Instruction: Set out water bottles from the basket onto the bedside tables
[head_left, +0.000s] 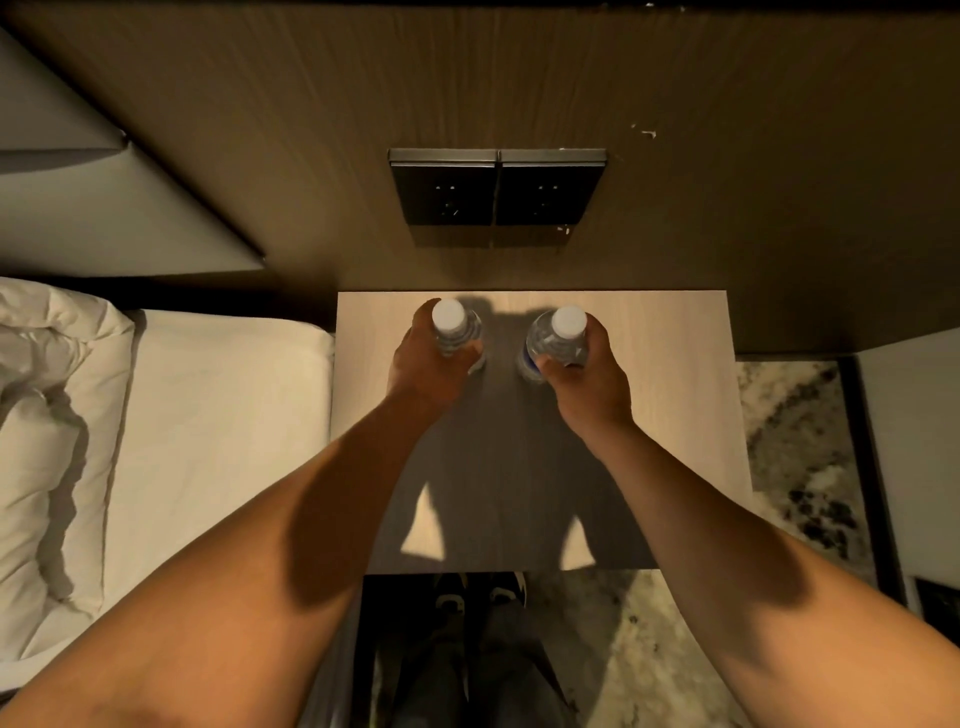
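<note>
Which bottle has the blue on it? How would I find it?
Find the pale bedside table under the dark wall sockets. Two white-capped water bottles stand there; the one in the right hand, farther from the bed, is the blue-labelled bottle.

Hotel-like bedroom: bed (218, 415), bedside table (675, 364), wall sockets (496, 189).

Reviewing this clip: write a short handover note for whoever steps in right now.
Left hand: gripping the left bottle.
Right hand: gripping the right bottle.
Both bottles are upright and capped, side by side but apart, at the back of the bedside table; whether they rest on it can't be told.
Done: two bottles brought here.
Left: let go; the basket and any other table are out of view.
</note>
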